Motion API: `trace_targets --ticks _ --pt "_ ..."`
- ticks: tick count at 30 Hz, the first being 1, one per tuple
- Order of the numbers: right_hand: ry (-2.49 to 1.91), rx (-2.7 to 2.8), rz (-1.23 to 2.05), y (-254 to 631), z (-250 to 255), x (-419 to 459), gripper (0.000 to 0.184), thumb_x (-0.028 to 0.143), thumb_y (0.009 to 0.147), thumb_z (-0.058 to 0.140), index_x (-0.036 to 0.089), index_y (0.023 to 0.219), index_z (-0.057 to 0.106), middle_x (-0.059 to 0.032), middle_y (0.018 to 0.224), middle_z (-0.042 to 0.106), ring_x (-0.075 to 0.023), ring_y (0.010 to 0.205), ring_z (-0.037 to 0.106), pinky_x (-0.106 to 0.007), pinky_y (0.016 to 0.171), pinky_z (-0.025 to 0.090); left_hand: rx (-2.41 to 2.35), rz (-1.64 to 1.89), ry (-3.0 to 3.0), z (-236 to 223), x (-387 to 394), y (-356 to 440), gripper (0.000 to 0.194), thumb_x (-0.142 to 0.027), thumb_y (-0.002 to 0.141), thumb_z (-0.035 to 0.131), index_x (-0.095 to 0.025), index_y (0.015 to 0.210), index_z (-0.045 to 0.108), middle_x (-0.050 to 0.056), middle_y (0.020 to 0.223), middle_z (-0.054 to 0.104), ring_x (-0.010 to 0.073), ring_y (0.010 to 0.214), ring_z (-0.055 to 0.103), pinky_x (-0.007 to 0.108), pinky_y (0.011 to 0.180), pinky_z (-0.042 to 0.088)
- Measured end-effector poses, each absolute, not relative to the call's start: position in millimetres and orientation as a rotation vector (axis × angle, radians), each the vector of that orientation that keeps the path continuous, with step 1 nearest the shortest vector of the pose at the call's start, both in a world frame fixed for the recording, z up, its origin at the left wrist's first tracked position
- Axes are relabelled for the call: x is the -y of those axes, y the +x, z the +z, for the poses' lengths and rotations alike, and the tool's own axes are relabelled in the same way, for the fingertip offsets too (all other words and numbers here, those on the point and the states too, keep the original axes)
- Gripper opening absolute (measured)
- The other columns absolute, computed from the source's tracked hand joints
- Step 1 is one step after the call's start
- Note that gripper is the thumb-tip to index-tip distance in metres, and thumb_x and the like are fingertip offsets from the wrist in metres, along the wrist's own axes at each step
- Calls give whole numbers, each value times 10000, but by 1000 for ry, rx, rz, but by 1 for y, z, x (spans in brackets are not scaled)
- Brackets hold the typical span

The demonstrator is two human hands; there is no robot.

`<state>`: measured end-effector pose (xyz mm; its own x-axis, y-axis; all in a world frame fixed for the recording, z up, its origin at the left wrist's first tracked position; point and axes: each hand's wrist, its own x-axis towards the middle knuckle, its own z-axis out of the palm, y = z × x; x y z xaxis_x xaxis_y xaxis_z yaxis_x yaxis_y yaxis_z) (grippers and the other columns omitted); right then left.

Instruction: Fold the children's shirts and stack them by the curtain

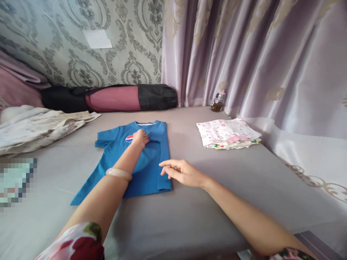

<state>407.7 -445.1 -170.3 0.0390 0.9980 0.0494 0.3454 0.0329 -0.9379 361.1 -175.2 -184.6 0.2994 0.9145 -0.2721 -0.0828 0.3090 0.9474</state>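
A blue T-shirt (146,169) with a round red, white and blue logo lies on the bed. Its right side is folded inward, and that sleeve lies across the chest. The left sleeve still points outward. My left hand (141,138) rests on the chest below the collar, beside the folded sleeve, its fingers lying on the cloth and partly hidden from me. Just off the shirt's folded right edge is my right hand (184,172), open and holding nothing, fingers stretched toward that edge.
Folded white and pink printed clothes (229,131) are stacked to the right. A small bottle (218,103) stands behind them by the curtain (189,54). Along the wall lies a long black and pink bag (114,98). Crumpled pale cloth (46,126) is at the left.
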Motion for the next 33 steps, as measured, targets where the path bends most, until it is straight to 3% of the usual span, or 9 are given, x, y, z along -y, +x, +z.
trace_targets --ticks 3,5,9,13,17,20,22,27,33 --pt "-1590 1573 515 405 -179 444 315 269 937 519 153 1201 644 -108 1200 666 -188 1064 615 -352 953 475 -1085 902 1187 -185 176 363 175 -286 794 663 -164 901 600 5 607 541 153 554 570 247 520 470" --pt "-1700 1704 317 404 -183 445 387 290 937 534 155 1295 597 -132 1372 576 -233 1274 509 -424 1095 376 -1083 908 1357 -184 179 366 246 -331 774 701 -163 932 617 -18 585 514 139 534 536 235 503 433" --pt "-1852 1947 322 401 -186 449 604 430 995 436 127 1512 354 -151 1600 281 -267 1498 184 -532 1210 148 -1070 867 1532 -182 184 371 489 -286 659 791 -165 1100 617 -68 557 462 117 500 468 234 504 382" --pt "-1898 2026 373 399 -186 451 597 444 1030 322 120 1532 314 -137 1612 242 -247 1506 161 -529 1228 59 -955 803 1696 -185 180 375 452 -141 608 701 -181 1057 680 -58 554 455 144 533 494 261 560 404" --pt "-1909 2019 370 398 -186 451 602 463 1032 299 122 1527 328 -134 1606 262 -248 1502 175 -535 1227 70 -957 882 2068 -189 177 374 474 -87 614 588 -214 1055 709 75 954 618 272 936 606 369 845 475" --pt "-1910 2013 370 398 -187 451 597 461 1033 295 130 1527 329 -130 1608 260 -246 1504 169 -541 1226 65 -1182 876 2290 -188 180 374 528 -98 657 591 -238 1160 671 147 1346 486 377 1233 456 488 1010 381" --pt "-1916 2010 372 398 -187 451 593 454 1033 298 130 1530 323 -129 1611 249 -245 1506 158 -541 1226 55 -1238 864 2380 -185 181 378 497 -138 726 579 -262 1203 642 134 1446 418 390 1302 374 524 1035 335" --pt "-1910 2015 375 398 -189 451 599 451 1033 290 128 1537 305 -120 1615 243 -240 1508 150 -527 1228 37 -1035 728 2462 -176 171 407 295 -222 836 554 -293 1102 661 102 1235 639 352 1288 396 518 1052 288" --pt "-1899 2018 319 398 -191 452 591 439 1033 298 128 1536 296 -120 1614 255 -232 1506 154 -528 1226 66 -994 656 2380 -164 152 446 72 -272 739 706 -261 800 670 100 1015 704 396 1270 427 547 1068 240"
